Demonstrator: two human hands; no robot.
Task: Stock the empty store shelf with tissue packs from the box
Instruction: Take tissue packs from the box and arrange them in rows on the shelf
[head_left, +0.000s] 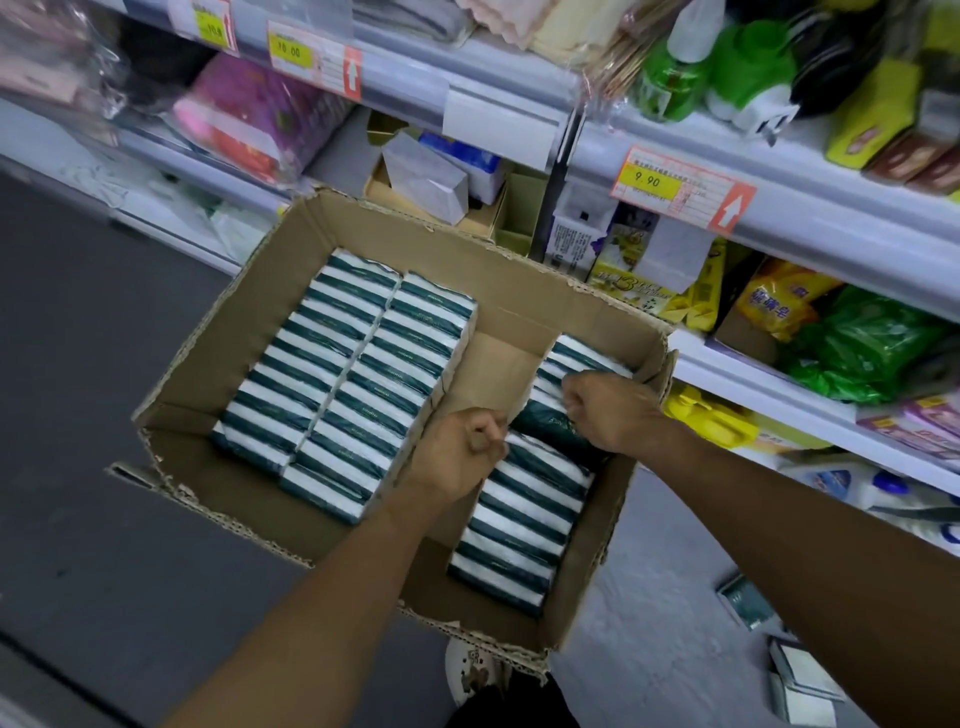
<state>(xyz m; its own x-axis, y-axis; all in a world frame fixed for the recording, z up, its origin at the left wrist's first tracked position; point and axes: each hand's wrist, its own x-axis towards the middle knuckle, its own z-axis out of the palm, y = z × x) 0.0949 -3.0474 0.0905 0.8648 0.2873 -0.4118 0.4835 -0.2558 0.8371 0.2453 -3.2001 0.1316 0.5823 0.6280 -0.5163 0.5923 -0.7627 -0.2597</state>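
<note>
Both hands, left hand (464, 451) and right hand (610, 410), curl around one tissue pack (545, 423) among three rows inside one box (218, 358).

An open cardboard box (358, 244) with ragged flaps sits on the floor before the shelves. Inside, green-and-white tissue packs (343, 384) stand on edge in two tight rows at the left, with a shorter row (519, 525) along the right wall. Bare cardboard shows between them.
</note>
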